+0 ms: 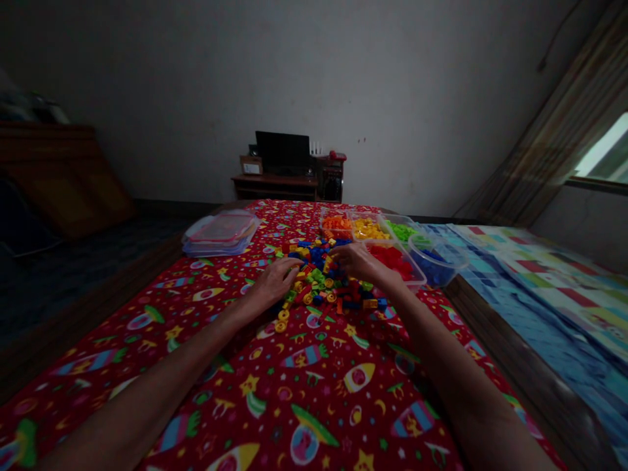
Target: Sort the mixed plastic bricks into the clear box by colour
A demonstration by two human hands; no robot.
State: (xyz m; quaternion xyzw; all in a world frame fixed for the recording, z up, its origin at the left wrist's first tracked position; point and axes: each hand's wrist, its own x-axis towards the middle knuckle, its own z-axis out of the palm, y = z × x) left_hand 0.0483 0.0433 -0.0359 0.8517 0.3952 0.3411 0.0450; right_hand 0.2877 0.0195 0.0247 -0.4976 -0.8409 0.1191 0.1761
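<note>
A loose pile of small plastic building blocks (318,282) in red, yellow, green and blue lies on the red patterned cloth. My left hand (279,280) rests at the pile's left side, thumb and fingers apart at the blocks, with nothing visible between them. On the right side, my right hand (357,261) reaches in over the pile with fingers curled together; whatever they may hold is too small to make out. Just beyond it stands a clear divided tray (417,278), its compartments holding orange, yellow, green and red pieces. A clear round tub (454,263) beside it contains blue pieces.
Stacked plastic lids (223,232) lie at the table's far left. The patterned cloth (294,399) covers the table, whose dark wooden edge (520,353) shows on the right. A bed with a checked quilt (564,275) adjoins that side. A monitor (283,152) stands by the wall.
</note>
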